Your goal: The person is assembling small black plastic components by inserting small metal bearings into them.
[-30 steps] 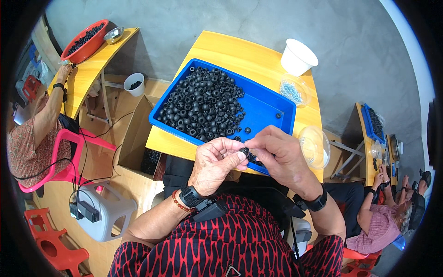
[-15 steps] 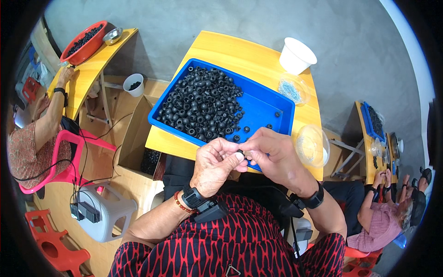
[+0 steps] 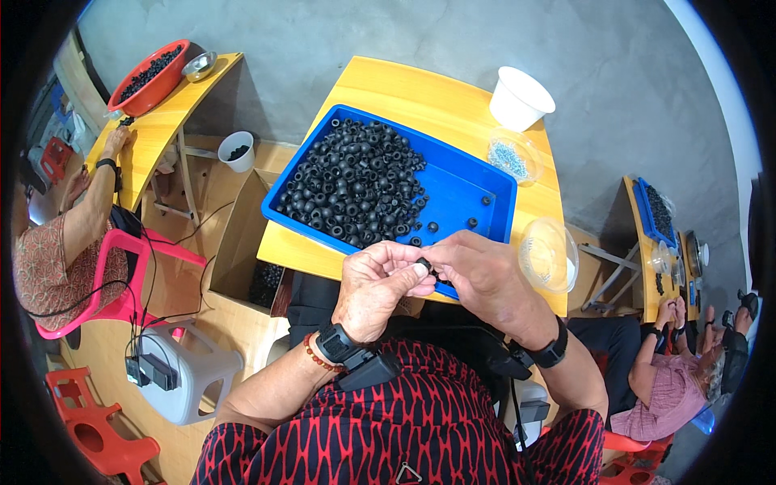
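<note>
Over the front edge of the blue tray [image 3: 465,179], my left hand [image 3: 373,289] pinches a small black round part [image 3: 423,264] between thumb and fingers. My right hand [image 3: 487,275] meets it from the other side, thumb and fingertips pressed together against the part. What those right fingertips grip, if anything, is too small and covered to make out. Many similar black rounded parts with holes [image 3: 347,182] lie heaped in the tray's left side, with several loose ones toward its right.
To the right on the yellow table [image 3: 380,77] stand a white tub [image 3: 521,99], a clear dish of small bluish pieces [image 3: 509,159] and a clear bowl [image 3: 549,257]. An open cardboard box [image 3: 234,234] stands left below. People work at side tables left and right.
My right fingers have shifted slightly at the part, and more of the black part shows in my left fingertips. The tray and its heap look the same.
</note>
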`<state>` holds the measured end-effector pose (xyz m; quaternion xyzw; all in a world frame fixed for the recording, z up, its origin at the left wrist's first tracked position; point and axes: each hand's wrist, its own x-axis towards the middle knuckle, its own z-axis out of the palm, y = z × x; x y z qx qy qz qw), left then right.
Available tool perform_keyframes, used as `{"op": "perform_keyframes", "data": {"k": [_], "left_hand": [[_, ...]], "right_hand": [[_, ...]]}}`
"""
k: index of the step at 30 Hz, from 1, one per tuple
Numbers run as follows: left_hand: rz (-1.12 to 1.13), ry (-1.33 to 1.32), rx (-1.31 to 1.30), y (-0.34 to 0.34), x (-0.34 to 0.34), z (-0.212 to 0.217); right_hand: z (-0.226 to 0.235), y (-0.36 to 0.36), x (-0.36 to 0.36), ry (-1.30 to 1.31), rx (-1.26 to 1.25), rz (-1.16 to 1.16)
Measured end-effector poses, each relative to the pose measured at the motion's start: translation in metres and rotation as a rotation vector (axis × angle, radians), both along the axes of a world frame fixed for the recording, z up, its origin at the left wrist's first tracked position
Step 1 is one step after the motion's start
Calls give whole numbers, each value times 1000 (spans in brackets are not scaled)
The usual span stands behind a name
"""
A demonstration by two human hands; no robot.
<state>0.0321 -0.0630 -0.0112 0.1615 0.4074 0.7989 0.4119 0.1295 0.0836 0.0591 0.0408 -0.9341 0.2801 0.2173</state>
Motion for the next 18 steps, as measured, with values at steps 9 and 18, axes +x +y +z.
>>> {"op": "perform_keyframes", "data": {"k": [9, 18], "left_hand": [[-32, -11, 25, -1, -2, -1], [-44, -32, 43, -1, -2, -3]], "right_hand": [[2, -4, 3, -37, 5, -19], [5, -4, 4, -17, 140, 5]]}}
